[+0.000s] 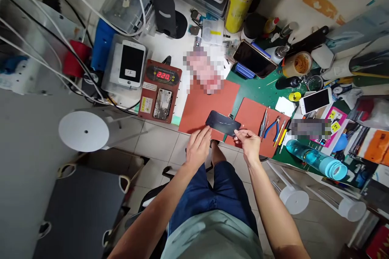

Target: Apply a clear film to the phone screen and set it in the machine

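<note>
A black phone lies sideways in front of me, over the front edge of a red-brown mat. My right hand pinches its right end between thumb and fingers. My left hand is at the phone's lower left edge, its fingertips touching there with the fingers pressed together; the thumb is hidden. On a second red-brown mat, to the right, lie blue-handled pliers, tweezers and a yellow tool.
A heating plate showing red digits stands left of the mats, beside a white phone. At the right are a blue bottle and another white phone. A propped phone stands behind. White cables hang at upper left.
</note>
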`<state>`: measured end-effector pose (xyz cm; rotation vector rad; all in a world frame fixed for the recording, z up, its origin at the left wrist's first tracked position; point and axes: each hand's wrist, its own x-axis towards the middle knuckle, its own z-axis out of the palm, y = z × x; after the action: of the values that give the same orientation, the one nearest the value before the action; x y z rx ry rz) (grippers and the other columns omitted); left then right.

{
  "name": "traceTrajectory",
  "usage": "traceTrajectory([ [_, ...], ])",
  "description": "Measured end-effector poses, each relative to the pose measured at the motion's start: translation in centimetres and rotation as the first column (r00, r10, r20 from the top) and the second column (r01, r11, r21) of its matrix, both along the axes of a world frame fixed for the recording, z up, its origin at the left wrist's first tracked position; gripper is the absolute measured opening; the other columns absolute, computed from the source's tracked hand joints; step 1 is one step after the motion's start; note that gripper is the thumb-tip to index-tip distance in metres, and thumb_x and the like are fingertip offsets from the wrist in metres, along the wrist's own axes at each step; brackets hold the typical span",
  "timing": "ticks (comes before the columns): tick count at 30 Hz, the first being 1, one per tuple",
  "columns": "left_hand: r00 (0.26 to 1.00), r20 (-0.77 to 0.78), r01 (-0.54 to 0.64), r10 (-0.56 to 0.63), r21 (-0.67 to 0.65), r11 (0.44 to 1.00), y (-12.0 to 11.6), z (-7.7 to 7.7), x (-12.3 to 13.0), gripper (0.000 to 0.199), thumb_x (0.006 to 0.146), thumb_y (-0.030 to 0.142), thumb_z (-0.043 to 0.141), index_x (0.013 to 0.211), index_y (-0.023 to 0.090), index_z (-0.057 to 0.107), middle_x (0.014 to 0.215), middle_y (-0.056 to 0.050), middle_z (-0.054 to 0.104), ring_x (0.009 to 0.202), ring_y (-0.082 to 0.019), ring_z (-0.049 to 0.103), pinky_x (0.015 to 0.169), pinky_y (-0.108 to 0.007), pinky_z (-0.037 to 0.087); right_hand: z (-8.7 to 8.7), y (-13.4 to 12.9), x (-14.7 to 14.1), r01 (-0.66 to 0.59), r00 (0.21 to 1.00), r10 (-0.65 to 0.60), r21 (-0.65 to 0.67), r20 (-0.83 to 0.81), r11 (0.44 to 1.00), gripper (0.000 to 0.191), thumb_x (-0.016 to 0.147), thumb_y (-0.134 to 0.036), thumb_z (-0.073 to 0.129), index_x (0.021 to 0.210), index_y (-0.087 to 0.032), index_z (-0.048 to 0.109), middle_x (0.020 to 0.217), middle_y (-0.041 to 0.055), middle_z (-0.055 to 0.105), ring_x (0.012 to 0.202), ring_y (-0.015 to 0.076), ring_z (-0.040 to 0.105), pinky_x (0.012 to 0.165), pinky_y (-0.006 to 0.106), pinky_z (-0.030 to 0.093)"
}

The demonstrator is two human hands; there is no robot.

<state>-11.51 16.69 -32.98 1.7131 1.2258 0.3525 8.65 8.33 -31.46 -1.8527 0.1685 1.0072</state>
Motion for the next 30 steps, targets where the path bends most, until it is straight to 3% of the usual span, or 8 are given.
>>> traceTrajectory([
  [4, 0.987, -0.056, 0.154, -0.15, 0.073, 0.985, 0.2, -0.8, 0.2, 0.044, 0.107, 0.039, 0.057, 0.144, 0.021, 0.074, 0.155, -0.015, 0.068, 0.147, -0.04, 0.056, 0.125, -0.061, 0.039, -0.1, 0.1, -0.1, 0.013, 1.0, -0.012, -0.018, 0.011, 1.0, 0.05, 0.058, -0.058, 0.103, 0.076, -0.019, 0.077, 0.062, 0.0015, 0.071, 0.056, 0.0175, 0.068, 0.055, 0.031, 0.058],
  [9, 0.966, -0.15, 0.233, -0.211, 0.154, 0.96, 0.0, -1.3, 0.1, 0.052, 0.11, 0.038, 0.052, 0.157, 0.021, 0.063, 0.162, -0.017, 0.061, 0.148, -0.042, 0.055, 0.124, -0.064, 0.037, -0.1, -0.3, 0.0, 0.01, 1.0, -0.01, -0.055, 0.001, 0.998, 0.056, 0.053, -0.062, 0.101, 0.08, -0.017, 0.081, 0.065, 0.0038, 0.073, 0.06, 0.019, 0.07, 0.061, 0.034, 0.063],
  [15, 0.931, -0.252, 0.339, -0.264, 0.332, 0.88, -0.1, -1.9, -0.4, 0.055, 0.111, 0.033, 0.053, 0.164, 0.018, 0.055, 0.164, -0.016, 0.059, 0.144, -0.04, 0.057, 0.122, -0.06, 0.041, -0.1, -0.5, 0.0, -0.018, 1.0, 0.02, -0.105, 0.019, 0.994, 0.053, 0.058, -0.063, 0.097, 0.081, -0.017, 0.083, 0.066, 0.0044, 0.074, 0.061, 0.0192, 0.068, 0.058, 0.032, 0.059],
  [20, 0.932, -0.264, 0.344, -0.25, 0.418, 0.841, -0.2, -2.2, -0.3, 0.053, 0.11, 0.03, 0.056, 0.161, 0.013, 0.058, 0.161, -0.018, 0.061, 0.141, -0.038, 0.059, 0.12, -0.055, 0.044, -0.2, -0.6, 0.1, -0.054, 0.997, 0.061, -0.136, 0.046, 0.989, 0.051, 0.059, -0.063, 0.095, 0.081, -0.018, 0.084, 0.069, 0.0047, 0.076, 0.061, 0.0195, 0.066, 0.059, 0.032, 0.055],
  [30, 0.931, -0.258, 0.341, -0.259, 0.354, 0.871, -0.2, -1.7, -0.2, 0.051, 0.11, 0.028, 0.054, 0.159, 0.014, 0.061, 0.161, -0.016, 0.062, 0.141, -0.038, 0.059, 0.121, -0.056, 0.043, -0.1, -1.0, 0.1, -0.079, 0.993, 0.09, -0.148, 0.071, 0.986, 0.052, 0.059, -0.063, 0.096, 0.082, -0.017, 0.084, 0.072, 0.0054, 0.076, 0.064, 0.0194, 0.065, 0.064, 0.034, 0.053],
])
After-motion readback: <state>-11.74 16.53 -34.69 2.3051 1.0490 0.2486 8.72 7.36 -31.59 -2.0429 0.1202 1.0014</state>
